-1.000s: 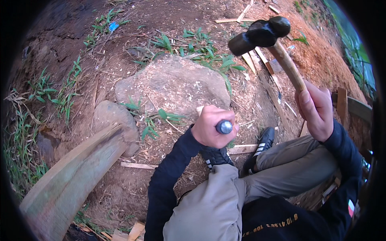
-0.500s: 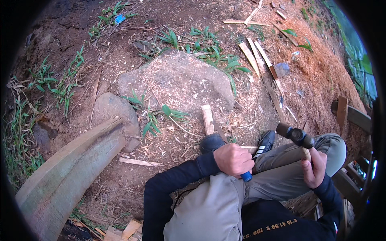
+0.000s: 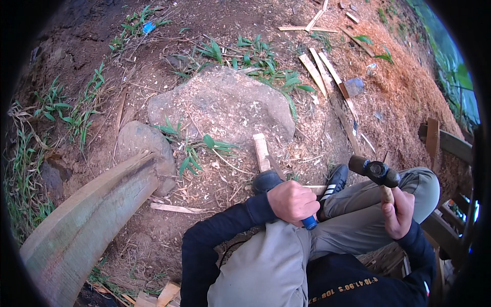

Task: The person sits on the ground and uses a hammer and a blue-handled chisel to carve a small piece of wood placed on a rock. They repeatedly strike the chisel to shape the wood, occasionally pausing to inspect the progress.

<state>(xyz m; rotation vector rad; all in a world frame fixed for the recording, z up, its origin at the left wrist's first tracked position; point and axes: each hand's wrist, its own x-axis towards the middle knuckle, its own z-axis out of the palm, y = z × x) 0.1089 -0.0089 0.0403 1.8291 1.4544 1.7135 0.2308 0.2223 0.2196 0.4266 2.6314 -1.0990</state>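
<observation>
My left hand (image 3: 294, 202) is closed around a blue-handled tool (image 3: 309, 222), whose handle end pokes out below the fist. A narrow brown strip (image 3: 276, 167) shows beyond the fist, roughly in line with it; I cannot tell whether it belongs to the tool. Beside that strip, a pale piece of wood (image 3: 261, 152) points away from my dark shoe (image 3: 267, 181). My right hand (image 3: 398, 212) grips a hammer (image 3: 377, 172) by its wooden handle, with the dark metal head raised above my bent knee, apart from the blue handle.
A large flat rock (image 3: 225, 105) sprinkled with chips lies ahead. At left, a thick curved timber (image 3: 92, 220) rests against a smaller stone (image 3: 143, 143). Wood strips (image 3: 319, 71) and orange-brown shavings (image 3: 409, 87) cover the ground at right. Boards (image 3: 450, 146) stand at the right edge.
The view has shifted slightly, so the ground and rock sit a little further left. Both hands keep their grips, and the hammer stays raised in nearly the same place.
</observation>
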